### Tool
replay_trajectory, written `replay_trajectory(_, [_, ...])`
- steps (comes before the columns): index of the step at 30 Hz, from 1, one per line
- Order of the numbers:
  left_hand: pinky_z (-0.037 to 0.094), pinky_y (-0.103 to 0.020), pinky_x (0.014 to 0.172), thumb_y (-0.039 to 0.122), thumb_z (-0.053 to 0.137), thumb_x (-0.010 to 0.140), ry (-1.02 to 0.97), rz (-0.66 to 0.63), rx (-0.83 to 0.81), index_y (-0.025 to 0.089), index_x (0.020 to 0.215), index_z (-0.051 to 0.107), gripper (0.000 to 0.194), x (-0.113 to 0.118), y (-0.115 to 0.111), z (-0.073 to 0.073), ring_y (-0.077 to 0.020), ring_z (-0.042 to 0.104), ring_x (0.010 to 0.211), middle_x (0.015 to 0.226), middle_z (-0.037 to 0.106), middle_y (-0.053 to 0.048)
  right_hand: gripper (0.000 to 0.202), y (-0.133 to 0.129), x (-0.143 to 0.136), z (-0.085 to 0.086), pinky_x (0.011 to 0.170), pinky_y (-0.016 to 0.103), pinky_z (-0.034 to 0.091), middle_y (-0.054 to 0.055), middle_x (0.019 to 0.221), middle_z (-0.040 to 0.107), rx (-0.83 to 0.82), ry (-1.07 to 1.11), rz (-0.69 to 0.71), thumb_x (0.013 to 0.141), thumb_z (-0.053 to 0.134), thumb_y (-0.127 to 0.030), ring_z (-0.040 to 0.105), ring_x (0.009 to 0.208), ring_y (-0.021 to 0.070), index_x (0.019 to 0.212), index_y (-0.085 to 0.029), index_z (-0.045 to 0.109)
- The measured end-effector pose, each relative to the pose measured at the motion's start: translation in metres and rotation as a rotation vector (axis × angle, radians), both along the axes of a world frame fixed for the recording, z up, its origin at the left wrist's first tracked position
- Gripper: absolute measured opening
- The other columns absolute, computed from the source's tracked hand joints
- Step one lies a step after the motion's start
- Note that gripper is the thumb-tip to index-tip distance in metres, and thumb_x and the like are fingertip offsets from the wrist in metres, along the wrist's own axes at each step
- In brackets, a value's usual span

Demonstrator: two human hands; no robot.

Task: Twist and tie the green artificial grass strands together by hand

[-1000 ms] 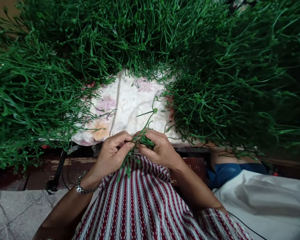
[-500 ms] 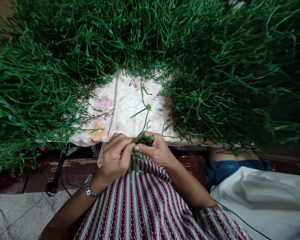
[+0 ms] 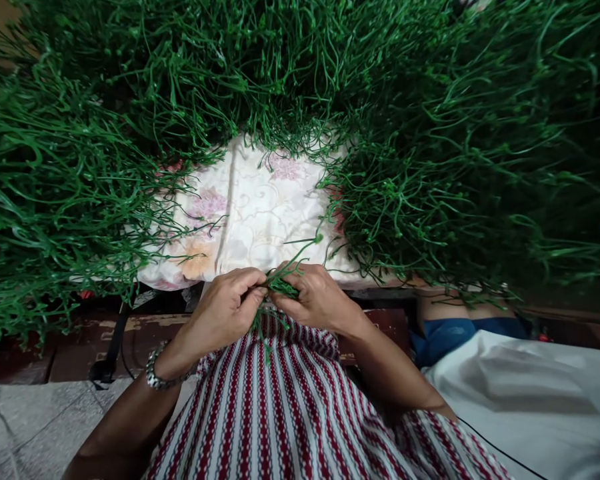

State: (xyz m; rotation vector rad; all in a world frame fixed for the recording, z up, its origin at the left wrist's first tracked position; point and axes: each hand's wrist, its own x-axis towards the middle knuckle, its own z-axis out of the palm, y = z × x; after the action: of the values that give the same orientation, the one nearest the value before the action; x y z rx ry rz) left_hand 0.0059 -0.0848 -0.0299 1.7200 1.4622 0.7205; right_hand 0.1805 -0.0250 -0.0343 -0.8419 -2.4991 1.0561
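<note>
Left hand (image 3: pixel 233 303) pinching, thumb (image 3: pixel 253 301) and bent fingers (image 3: pixel 245 277) at the grip; right hand (image 3: pixel 323 300) curls in from the other side, forearms (image 3: pixel 399 367) slanting outward and back below!

On cloth (image 3: pixel 255 223), toward left, far and right edges: stems (image 3: pixel 280 67), overhanging near edge at both ends. At middle of near edge: left hand (image 3: pixel 227 300), right hand (image 3: pixel 325 298), sprig (image 3: pixel 285 287) between.

Since half a second ago, the held green stem (image 3: pixel 300 253) has tipped from the floral cloth (image 3: pixel 250 213)'s far middle toward its near right part; its knob (image 3: pixel 319 238) sits closer to the cloth's front edge; the left hand (image 3: pixel 230 303) slants more, its metal watch (image 3: pixel 156 373) swung toward the cloth's left-edge side.
</note>
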Motion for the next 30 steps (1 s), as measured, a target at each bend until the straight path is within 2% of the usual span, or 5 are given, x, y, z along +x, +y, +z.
replay_trajectory(9, [0.038,-0.024,0.060,0.011,0.045,0.082,-0.138,-0.394,-0.034,0.018,0.063,0.056,0.023,-0.026,-0.009,0.028,-0.0110,0.048,0.057,0.058,0.052,0.002,0.026,-0.001,0.011,0.013,0.052,0.022,0.028,-0.006,0.053,0.031,-0.362,0.262,0.452,0.074,0.047,-0.015,0.028,0.051,0.0075,0.052,-0.019,0.035])
replay_trajectory(14, [0.036,-0.022,0.052,0.024,0.053,0.082,-0.250,-0.053,-0.147,0.017,0.067,0.059,0.017,-0.037,-0.006,0.023,-0.0116,0.048,0.056,0.062,0.055,0.000,0.020,0.007,0.018,0.014,0.049,0.020,0.026,-0.005,0.055,0.041,-0.397,0.240,0.149,0.080,0.056,-0.023,0.035,0.050,0.0061,0.061,-0.016,0.052])
replay_trajectory(20, [0.038,-0.020,0.055,0.026,0.057,0.081,-0.389,0.212,-0.065,0.015,0.071,0.059,0.014,-0.012,-0.003,0.001,-0.0099,0.048,0.059,0.063,0.054,0.001,0.032,-0.002,-0.008,0.005,0.051,0.018,0.031,-0.004,0.059,0.045,-0.679,0.349,-0.160,0.076,0.065,-0.041,0.038,0.055,0.0067,0.066,-0.014,0.052])
replay_trajectory(25, [0.039,-0.020,0.057,0.026,0.056,0.083,-0.491,0.310,-0.053,0.016,0.076,0.058,0.012,0.002,-0.005,-0.013,-0.0104,0.049,0.060,0.065,0.054,0.001,0.037,-0.006,-0.016,-0.003,0.051,0.018,0.027,-0.006,0.057,0.037,-0.686,0.394,-0.215,0.075,0.066,-0.044,0.034,0.054,0.0061,0.062,-0.015,0.048])
replay_trajectory(30, [0.038,-0.020,0.058,0.020,0.055,0.083,-0.450,0.409,0.185,0.017,0.077,0.057,0.006,0.010,-0.003,-0.014,-0.0101,0.049,0.062,0.067,0.052,0.002,0.032,-0.007,-0.020,-0.004,0.051,0.019,0.029,-0.005,0.058,0.039,-0.666,0.470,-0.255,0.076,0.066,-0.040,0.035,0.054,0.0064,0.066,-0.015,0.048])
